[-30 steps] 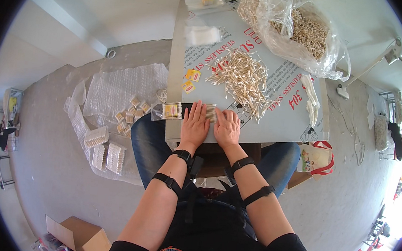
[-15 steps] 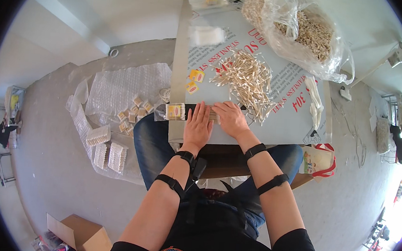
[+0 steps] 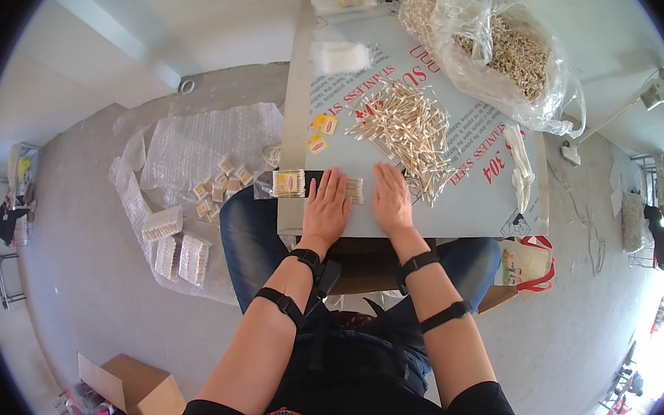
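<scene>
My left hand [image 3: 325, 211] lies flat with straight fingers over a row of cotton swabs [image 3: 355, 191], whose right ends show past the fingers. A plastic-wrapped pack of cotton swabs [image 3: 288, 183] with a yellow label sits left of it, at the table's left edge. My right hand [image 3: 392, 200] rests with extended fingers on the film-covered table [image 3: 464, 214], a little apart from the row and holding nothing. Its fingertips are close to the lower edge of a loose heap of cotton swabs [image 3: 408, 128]. Two yellow cards [image 3: 324, 125] lie left of the heap.
A large clear bag of swabs [image 3: 519, 62] stands at the far right of the table. White plastic sleeves [image 3: 518, 167] lie along the right side. On the floor at left, bubble wrap [image 3: 205, 139] holds several small packs [image 3: 210, 190] and larger stacked ones [image 3: 182, 258].
My right hand has moved right, off the row of swabs, leaving their ends uncovered. The left hand stays nearly in place.
</scene>
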Demonstrator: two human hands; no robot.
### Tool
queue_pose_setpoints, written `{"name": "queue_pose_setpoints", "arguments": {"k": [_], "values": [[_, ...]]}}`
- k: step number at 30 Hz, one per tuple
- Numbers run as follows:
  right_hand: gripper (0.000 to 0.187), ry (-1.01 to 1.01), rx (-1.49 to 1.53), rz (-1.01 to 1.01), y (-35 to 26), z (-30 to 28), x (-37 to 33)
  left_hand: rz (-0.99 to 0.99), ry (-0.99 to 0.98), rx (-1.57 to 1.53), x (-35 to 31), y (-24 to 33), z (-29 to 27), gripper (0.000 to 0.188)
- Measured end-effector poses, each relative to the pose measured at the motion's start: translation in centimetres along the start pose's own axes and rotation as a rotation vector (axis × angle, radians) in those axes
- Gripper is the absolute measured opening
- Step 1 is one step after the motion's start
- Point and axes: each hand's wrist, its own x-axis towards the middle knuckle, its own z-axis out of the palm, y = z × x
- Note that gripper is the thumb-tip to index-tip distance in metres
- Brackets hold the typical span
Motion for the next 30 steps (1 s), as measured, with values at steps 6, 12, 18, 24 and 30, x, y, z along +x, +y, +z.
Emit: {"name": "queue_pose_setpoints", "arguments": {"k": [6, 12, 18, 24, 30], "values": [[0.055, -0.101, -0.166, -0.037, -3.2, -0.1, -2.4, -0.012, -0.001, 0.027, -0.2, -0.4, 0.2, 0.055], [0.064, -0.176, -0.233, -0.025, -3.2, 0.7, -2.1, -0.003, 0.003, -0.005, 0.0, -0.4, 0.5, 0.055], [0.063, -0.197, -0.249, -0.021, -3.2, 0.9, -1.9, 0.014, -0.003, 0.0, 0.0, -0.3, 0.3, 0.054], [0.032, 0.112, 0.125, 0.018, -1.6, 1.3, -2.5, -0.01, -0.055, 0.065, 0.2, 0.0, 0.1, 0.054], [0.021, 0.149, 0.202, 0.046, -1.9, 0.5, -2.4, -0.017, -0.039, 0.054, 0.0, 0.0, 0.0, 0.053]]}}
